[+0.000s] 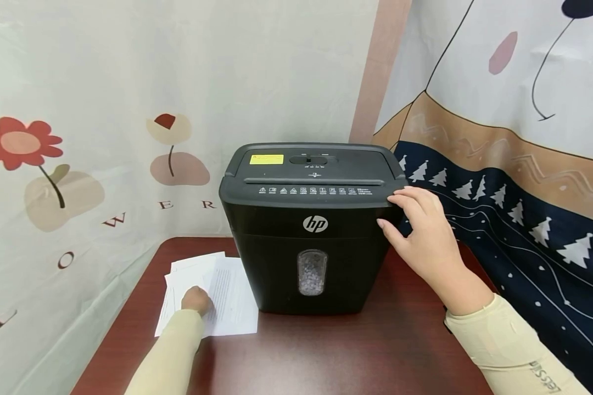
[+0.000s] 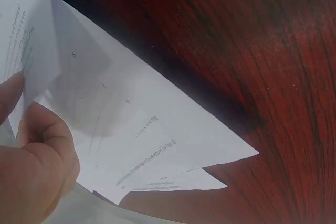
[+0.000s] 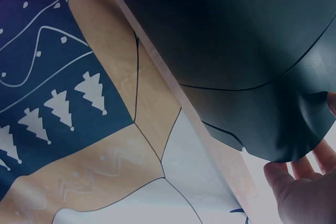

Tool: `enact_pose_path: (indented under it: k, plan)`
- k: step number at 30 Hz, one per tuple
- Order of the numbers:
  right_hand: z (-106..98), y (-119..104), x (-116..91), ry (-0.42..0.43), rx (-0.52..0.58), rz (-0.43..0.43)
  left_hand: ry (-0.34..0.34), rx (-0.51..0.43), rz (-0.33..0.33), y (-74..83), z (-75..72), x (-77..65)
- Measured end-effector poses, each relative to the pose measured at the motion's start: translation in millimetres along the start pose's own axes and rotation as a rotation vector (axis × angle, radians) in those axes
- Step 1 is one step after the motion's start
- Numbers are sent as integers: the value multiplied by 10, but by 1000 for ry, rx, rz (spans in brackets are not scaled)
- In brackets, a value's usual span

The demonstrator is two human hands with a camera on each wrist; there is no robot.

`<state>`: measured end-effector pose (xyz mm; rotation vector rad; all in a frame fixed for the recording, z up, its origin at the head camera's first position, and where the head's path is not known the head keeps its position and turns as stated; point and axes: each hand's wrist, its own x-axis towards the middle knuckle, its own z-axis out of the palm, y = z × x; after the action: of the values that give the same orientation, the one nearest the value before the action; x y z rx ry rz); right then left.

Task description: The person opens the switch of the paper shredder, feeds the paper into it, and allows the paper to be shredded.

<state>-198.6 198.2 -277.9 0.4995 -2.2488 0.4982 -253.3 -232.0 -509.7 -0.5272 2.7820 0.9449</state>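
Several printed sheets [image 1: 233, 299] lie on the surface [image 1: 336, 351], just left of the black shredder [image 1: 274, 263], which stands upright. The left hand [image 1: 196, 301] pinches one raised sheet [image 2: 42, 35] between thumb and curled fingers. The right hand [image 1: 427, 238] is relaxed, its extended fingertips touching the shredder's upper right edge. Shredded paper [image 1: 311, 282] shows through the front window [image 1: 312, 254].

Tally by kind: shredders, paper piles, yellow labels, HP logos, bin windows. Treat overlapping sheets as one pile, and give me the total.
Shredder: 1
Paper pile: 1
Yellow label: 1
HP logo: 1
Bin window: 1
Total: 5
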Motion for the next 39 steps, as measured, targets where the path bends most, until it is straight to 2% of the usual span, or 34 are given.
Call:
enact_pose_path:
  k: [6,19,30,39]
  plan:
    - [-3,0,-2,-1,2,-2,7,-60,-5,2,-7,-25]
    - [-18,-11,0,-3,-1,-3,1,-92,24,13,-70,-77]
    - [-9,-11,-10,-13,5,-4,-1,-204,13,-9,-126,-153]
    - [-20,-14,-8,-12,9,0,13,-264,64,-51,-223,-257]
